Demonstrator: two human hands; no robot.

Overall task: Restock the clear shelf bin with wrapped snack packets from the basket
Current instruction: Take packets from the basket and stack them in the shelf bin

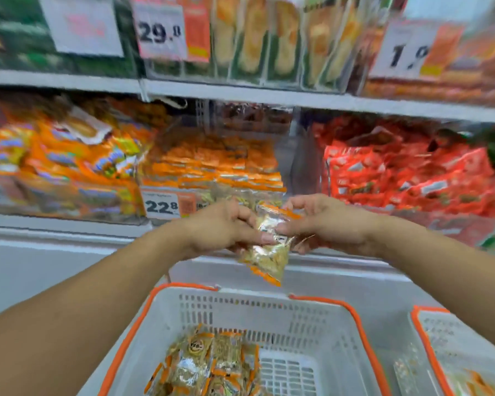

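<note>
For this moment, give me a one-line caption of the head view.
Both hands, left hand and right hand, hold a snack packet above the basket, before the clear shelf bin.

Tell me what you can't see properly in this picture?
Head view only:
- Print on the held snack packet: too blurred to read.
- Second basket: cut off by the right edge.
- Left hand and right hand hide the clear shelf bin's front.

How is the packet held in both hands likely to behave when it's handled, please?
The packet, pinched by the left hand and right hand, sags below them, so probably floppy and light. Its glossy wrap may be slippery.
</note>
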